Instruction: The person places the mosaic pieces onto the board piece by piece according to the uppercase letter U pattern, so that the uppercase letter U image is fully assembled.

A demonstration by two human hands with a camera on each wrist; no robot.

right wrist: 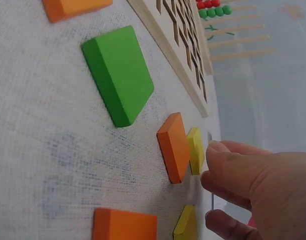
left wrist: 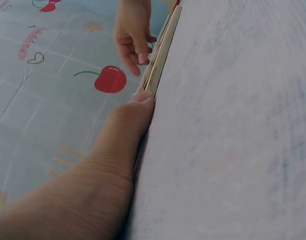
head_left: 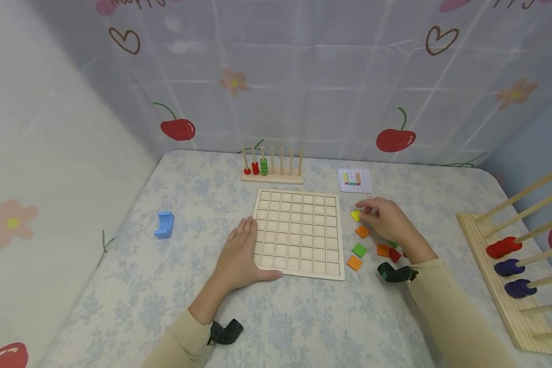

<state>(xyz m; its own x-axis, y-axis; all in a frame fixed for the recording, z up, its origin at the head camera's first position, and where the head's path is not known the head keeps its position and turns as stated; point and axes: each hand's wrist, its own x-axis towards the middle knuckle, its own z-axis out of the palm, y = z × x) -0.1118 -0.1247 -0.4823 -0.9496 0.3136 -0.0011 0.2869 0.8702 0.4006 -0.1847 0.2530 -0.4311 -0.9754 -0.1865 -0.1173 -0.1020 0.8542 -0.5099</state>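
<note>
A square wooden grid board (head_left: 299,232) lies on the table, its cells bare. My left hand (head_left: 239,255) rests flat at its near left corner, fingers straight along the left edge and thumb along the near edge. In the left wrist view, the thumb (left wrist: 125,125) touches the board's side. My right hand (head_left: 388,220) hovers over loose tiles right of the board, fingers loosely bent. Below its fingertips is a yellow tile (head_left: 356,215); I see nothing pinched. An orange tile (head_left: 362,231) and a green tile (head_left: 360,250) lie nearby. Other tiles are partly hidden under the wrist.
A small bead rack (head_left: 272,178) stands behind the board, with a pattern card (head_left: 355,180) to its right. A blue block (head_left: 164,225) sits at the left. A larger peg rack (head_left: 501,286) with red and dark blue beads occupies the right side.
</note>
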